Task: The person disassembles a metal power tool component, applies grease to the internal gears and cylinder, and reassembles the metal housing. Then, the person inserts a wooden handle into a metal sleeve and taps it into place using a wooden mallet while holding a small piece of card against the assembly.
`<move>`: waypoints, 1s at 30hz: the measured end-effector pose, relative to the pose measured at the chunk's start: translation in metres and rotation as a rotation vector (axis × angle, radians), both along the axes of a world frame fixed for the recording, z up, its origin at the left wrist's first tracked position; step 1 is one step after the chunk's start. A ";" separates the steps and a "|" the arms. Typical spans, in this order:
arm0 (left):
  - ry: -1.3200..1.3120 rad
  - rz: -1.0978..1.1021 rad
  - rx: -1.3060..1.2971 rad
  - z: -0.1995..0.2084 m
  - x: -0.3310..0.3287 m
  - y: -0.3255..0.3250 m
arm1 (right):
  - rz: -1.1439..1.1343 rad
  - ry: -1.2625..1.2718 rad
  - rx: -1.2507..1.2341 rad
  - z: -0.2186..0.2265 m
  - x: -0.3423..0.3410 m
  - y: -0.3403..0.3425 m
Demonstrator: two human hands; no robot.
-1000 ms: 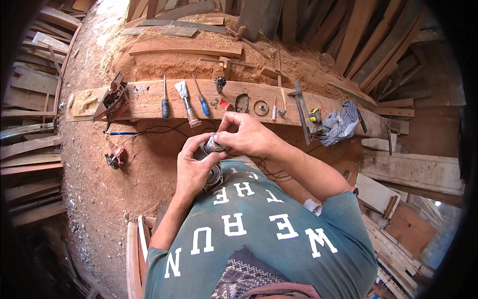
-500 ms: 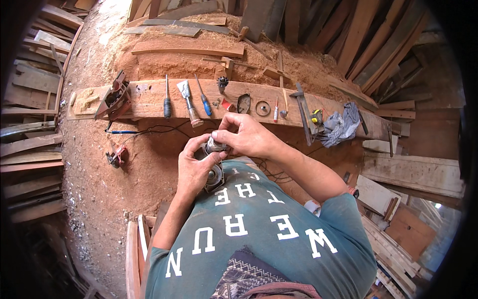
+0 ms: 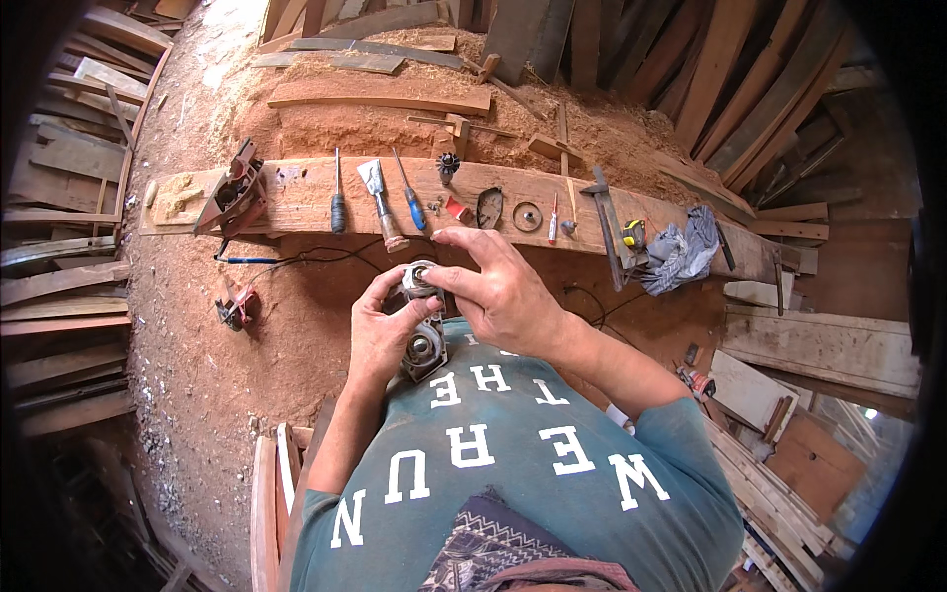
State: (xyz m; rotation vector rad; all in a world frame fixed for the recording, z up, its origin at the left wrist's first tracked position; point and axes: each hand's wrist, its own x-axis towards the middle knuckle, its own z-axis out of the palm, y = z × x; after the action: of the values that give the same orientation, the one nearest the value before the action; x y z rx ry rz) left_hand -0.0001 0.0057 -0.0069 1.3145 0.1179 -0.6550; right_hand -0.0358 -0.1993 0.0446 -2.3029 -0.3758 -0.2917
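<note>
- The metal housing (image 3: 423, 345) is held close in front of the person's shirt (image 3: 513, 424), on the near side of the bench plank (image 3: 301, 202), probably to keep it steady and in sight.
- Its long axis runs from the belly toward the plank; both round ends face up toward the camera, the smaller-looking one farther out.
- The left hand (image 3: 378, 331) wraps the far end, thumb on the near side and fingers outside, seemingly leaving the round opening clear.
- The right hand (image 3: 503, 291) sets a bent finger at that opening, another finger lifted apart; whether it pinches anything, I cannot tell.
- Beyond, the dark screwdriver (image 3: 338, 209), blue screwdriver (image 3: 412, 205), finned part (image 3: 448, 166) and ring (image 3: 528, 216) lie spaced out, likely for easy picking.
- Rightward sit a tape measure (image 3: 633, 234) and crumpled cloth (image 3: 683, 249).
</note>
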 end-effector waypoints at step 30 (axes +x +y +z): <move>0.037 0.021 -0.019 0.000 -0.003 0.003 | 0.046 -0.002 -0.127 0.002 0.007 0.002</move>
State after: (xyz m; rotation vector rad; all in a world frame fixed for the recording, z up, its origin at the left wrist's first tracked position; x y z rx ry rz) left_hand -0.0026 0.0084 -0.0067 1.2814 0.1544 -0.6614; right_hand -0.0286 -0.1976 0.0465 -2.4147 -0.4599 -0.2538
